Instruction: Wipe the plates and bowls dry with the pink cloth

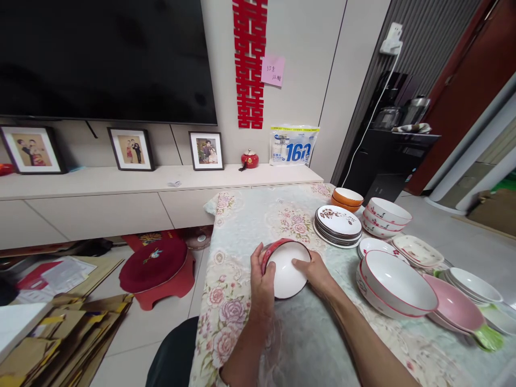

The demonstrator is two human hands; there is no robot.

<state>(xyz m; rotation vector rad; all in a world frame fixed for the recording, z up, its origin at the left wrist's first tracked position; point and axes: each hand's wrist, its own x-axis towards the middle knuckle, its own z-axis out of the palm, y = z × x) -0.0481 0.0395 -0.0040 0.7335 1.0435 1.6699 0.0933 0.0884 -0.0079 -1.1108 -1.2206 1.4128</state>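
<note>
Both my hands grip a bowl (pixel 291 277) that is white inside and red-patterned outside, with a dark rim. Its open side is tilted toward me. My left hand (pixel 263 285) wraps round the left side, thumb over the rim. On the right side, my right hand (pixel 316 273) has its thumb inside the rim and its other fingers mostly hidden behind. I cannot tell whether a second bowl is nested under it. Beyond my right hand stands a stack of plates (pixel 338 220) with a brown flower pattern on top.
Orange bowls (pixel 348 197), stacked white bowls (pixel 390 210), large red-rimmed bowls (pixel 399 282), a pink dish (pixel 455 303) and small white dishes (pixel 475 285) crowd the table's right side. A floral tablecloth (pixel 231 322) covers the table. A red stool (pixel 155 269) stands on the floor at left.
</note>
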